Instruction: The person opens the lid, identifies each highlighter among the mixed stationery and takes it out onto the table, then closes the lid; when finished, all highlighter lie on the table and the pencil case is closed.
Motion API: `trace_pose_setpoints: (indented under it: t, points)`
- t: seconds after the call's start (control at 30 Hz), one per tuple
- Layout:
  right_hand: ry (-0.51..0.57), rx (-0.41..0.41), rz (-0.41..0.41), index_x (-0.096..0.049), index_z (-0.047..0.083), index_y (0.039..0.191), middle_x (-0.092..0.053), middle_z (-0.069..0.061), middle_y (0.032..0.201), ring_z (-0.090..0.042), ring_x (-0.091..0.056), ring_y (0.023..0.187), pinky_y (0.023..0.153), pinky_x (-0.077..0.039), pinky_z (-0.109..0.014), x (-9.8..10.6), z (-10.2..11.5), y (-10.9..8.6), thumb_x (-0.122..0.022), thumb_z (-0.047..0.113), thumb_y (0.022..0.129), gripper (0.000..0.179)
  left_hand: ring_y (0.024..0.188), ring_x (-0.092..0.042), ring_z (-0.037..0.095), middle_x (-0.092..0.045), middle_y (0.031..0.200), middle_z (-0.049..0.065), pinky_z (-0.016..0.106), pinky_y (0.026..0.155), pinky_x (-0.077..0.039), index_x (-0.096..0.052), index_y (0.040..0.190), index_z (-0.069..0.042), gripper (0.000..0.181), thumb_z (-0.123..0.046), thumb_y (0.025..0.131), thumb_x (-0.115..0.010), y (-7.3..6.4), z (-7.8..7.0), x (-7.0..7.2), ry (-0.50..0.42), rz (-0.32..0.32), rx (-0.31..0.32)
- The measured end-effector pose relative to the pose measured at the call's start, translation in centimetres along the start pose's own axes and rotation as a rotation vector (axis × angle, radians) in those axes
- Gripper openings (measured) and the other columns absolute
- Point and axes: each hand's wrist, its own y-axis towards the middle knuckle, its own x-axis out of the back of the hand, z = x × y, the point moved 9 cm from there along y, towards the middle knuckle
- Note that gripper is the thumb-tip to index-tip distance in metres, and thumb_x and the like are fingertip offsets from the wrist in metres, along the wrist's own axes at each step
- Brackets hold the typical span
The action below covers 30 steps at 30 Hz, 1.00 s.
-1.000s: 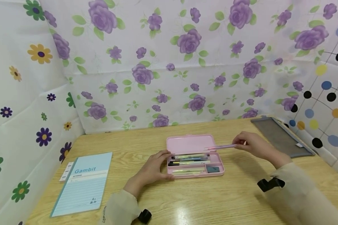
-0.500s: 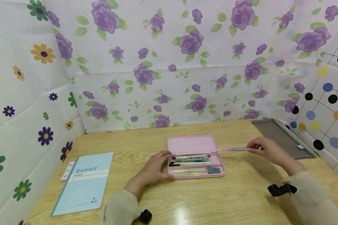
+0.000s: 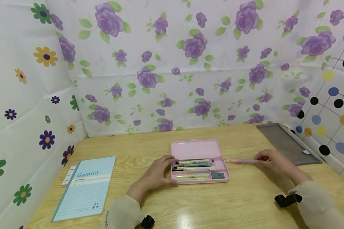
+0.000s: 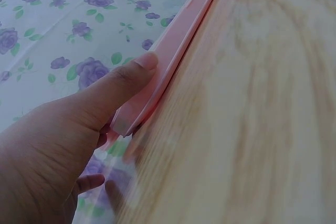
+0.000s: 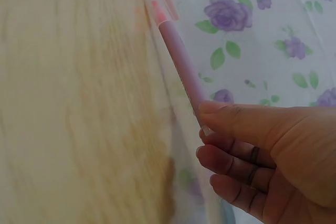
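Observation:
An open pink pencil case [image 3: 195,149] lies on the table, its lid folded back. Several pens [image 3: 193,169] and a dark grey-green eraser [image 3: 218,175] are in its compartments. My left hand [image 3: 152,174] grips the case's left end, the thumb [image 4: 126,80] along its near side. To the right of the case, my right hand [image 3: 272,161] pinches one end of a purple highlighter [image 5: 181,66]. Its clear cap with a pink tip points left toward the case. The highlighter lies low, close to the tabletop; whether it touches cannot be told.
A light-blue notebook [image 3: 86,189] is on the left of the table, over a white card [image 3: 68,175]. At the back right lies a grey mesh pouch [image 3: 288,144]. Flowered cloth [image 3: 172,70] hangs behind the table.
My right hand has carried the highlighter rightward from over the case's lid, then lowered it beside the case. The left hand has kept its place on the case.

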Motion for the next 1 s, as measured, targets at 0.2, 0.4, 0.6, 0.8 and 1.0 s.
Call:
trace_pose_setpoints:
  t: [0.2,0.4,0.6,0.8,1.0]
  points:
    - [-0.04,-0.079,0.011,-0.072,0.017,0.088,-0.064,0.01,0.079,0.004,-0.048,0.07,0.061,-0.043,-0.019,-0.7,-1.0,-0.2,-0.072,0.018,0.085,0.004,0.138,-0.039,0.029,-0.04,0.15,0.002,0.053,0.115,-0.03,-0.043,0.145,-0.019,0.088,-0.056,0.074,-0.076,0.1,0.0,0.1,0.006,0.003,0.005]
    - [-0.054,-0.092,0.036,-0.072,0.018,0.089,-0.064,0.01,0.079,0.003,-0.049,0.07,0.062,-0.043,-0.02,-1.1,-0.9,0.0,-0.073,0.02,0.084,0.005,0.138,-0.039,0.029,-0.04,0.15,0.002,0.053,0.115,-0.03,-0.043,0.145,-0.018,0.088,-0.057,0.073,-0.075,-0.1,0.0,0.0,0.004,0.004,0.005]
    - [-0.045,-0.102,0.059,-0.072,0.016,0.09,-0.064,0.008,0.079,0.002,-0.05,0.069,0.061,-0.043,-0.021,-1.2,-0.7,0.3,-0.073,0.019,0.085,0.006,0.138,-0.039,0.03,-0.04,0.15,0.003,0.054,0.115,-0.029,-0.043,0.145,-0.019,0.088,-0.057,0.073,-0.076,-0.2,0.0,0.1,-0.014,0.001,0.009]
    - [-0.052,-0.125,0.053,-0.072,0.016,0.092,-0.064,0.008,0.079,0.001,-0.051,0.069,0.059,-0.043,-0.02,-0.9,-0.6,0.5,-0.074,0.02,0.084,0.01,0.138,-0.038,0.03,-0.039,0.151,0.002,0.054,0.115,-0.03,-0.043,0.145,-0.019,0.088,-0.058,0.073,-0.075,-0.2,0.1,0.2,-0.017,-0.004,0.014]
    - [-0.033,-0.076,0.01,-0.072,0.012,0.094,-0.066,0.006,0.082,0.001,-0.053,0.071,0.06,-0.045,-0.021,-0.4,-0.1,0.4,-0.074,0.02,0.084,0.012,0.138,-0.038,0.032,-0.038,0.152,0.002,0.055,0.113,-0.032,-0.042,0.146,-0.02,0.09,-0.061,0.073,-0.074,-0.3,0.2,-0.1,-0.023,0.005,0.021]
